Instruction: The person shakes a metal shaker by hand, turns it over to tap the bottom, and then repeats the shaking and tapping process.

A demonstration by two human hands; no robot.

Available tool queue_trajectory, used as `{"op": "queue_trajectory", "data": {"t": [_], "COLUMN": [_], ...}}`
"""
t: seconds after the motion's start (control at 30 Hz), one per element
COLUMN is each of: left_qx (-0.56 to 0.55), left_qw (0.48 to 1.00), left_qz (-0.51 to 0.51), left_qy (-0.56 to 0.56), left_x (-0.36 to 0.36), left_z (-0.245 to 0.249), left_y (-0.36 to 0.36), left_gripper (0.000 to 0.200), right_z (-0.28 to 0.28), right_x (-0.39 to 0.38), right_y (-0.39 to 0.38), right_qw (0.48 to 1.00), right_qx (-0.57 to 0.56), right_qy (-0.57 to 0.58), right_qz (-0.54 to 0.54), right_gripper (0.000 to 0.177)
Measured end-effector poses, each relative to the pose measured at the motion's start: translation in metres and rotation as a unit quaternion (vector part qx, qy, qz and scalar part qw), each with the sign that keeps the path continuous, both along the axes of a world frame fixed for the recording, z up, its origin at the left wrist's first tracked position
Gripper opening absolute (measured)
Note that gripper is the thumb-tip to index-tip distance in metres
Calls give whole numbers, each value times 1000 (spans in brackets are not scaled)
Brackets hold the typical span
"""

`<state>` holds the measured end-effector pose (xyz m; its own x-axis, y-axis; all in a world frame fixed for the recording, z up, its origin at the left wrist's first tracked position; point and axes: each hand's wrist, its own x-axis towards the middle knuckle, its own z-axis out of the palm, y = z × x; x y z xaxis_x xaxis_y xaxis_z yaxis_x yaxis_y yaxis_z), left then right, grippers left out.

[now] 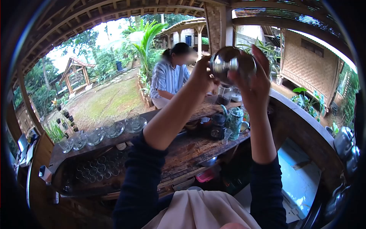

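Observation:
A shiny, round silver metal container (pixel 224 63) is raised high before me, its curved surface full of reflections. My left hand (pixel 204 73) is closed on its left side. From the right, my right hand (pixel 256 78) grips it too, some fingers across its front and others up along its far side. Below the hands, a green speckled enamel pot (pixel 235 124) stands on the wooden counter. Beside it are a dark pot-like vessel (pixel 217 128) and a small clear glass (pixel 227 134). A glass jar with dark contents (pixel 223 96) sits just under the metal container.
Across the counter (pixel 183 147) is a person in a striped shirt (pixel 169 78). Several glass cups on saucers (pixel 113 129) line the ledge at left, with rows of glasses (pixel 97 170) beneath. At right are a pale blue surface (pixel 299 175) and metal kettles (pixel 345 143).

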<state>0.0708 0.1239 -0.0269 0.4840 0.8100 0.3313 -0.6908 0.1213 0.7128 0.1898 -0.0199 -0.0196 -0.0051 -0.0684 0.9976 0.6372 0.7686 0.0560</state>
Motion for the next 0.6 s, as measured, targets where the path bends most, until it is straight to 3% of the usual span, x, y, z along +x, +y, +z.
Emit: {"op": "queue_trajectory", "data": {"t": [0.03,0.07,0.1,0.17,0.2,0.23,0.27,0.3,0.33,0.37,0.43,0.5,0.53,0.57,0.6], "left_qx": [159,139,123,427,459,314,221,119,81,107,-125,206,-8,-22,21], "left_qw": [935,952,966,888,861,938,944,928,895,985,986,961,974,934,982], "left_qz": [-285,-248,-209,-83,-129,-60,-180,-295,-385,21,109,183,-146,-292,-133], "left_qy": [-140,-115,-90,-151,-179,-135,-164,-192,-210,-134,-21,0,-173,-204,-136], "left_x": [-20,-23,-25,-31,-38,-51,-57,-63,-70,-62,-80,-93,-122,-140,-144], "left_z": [-5,-10,-14,-30,-33,-28,-26,-26,-33,-29,-28,-39,-63,-50,-59], "left_y": [-43,-65,-81,-114,-100,-114,-92,-60,-42,-56,-52,-88,-52,-101,-114], "left_gripper": [52,44,37,44,53,48,44,41,37,38,39,37,35,42,47], "right_z": [-6,-18,-24,-31,-37,-40,-44,-28,-17,-12,-19,-31,-39,-50,-61], "right_x": [-16,-17,-19,-22,-25,-28,-32,-44,-54,-66,-89,-101,-106,-111,-116], "right_y": [-35,-53,-50,-42,-39,-34,-30,-6,17,36,40,18,2,-17,-35], "right_qw": [998,983,985,983,976,964,949,965,961,970,949,965,962,949,925], "right_qx": [46,113,112,84,68,56,40,86,110,-6,-171,-6,-4,102,205], "right_qy": [-36,-109,-109,-159,-179,-202,-225,-193,-186,-136,-4,-103,-102,-133,-161], "right_qz": [-20,-92,-78,46,105,162,220,158,172,201,265,242,255,268,277], "right_gripper": [51,49,49,45,44,45,46,46,49,49,45,40,40,36,34]}}
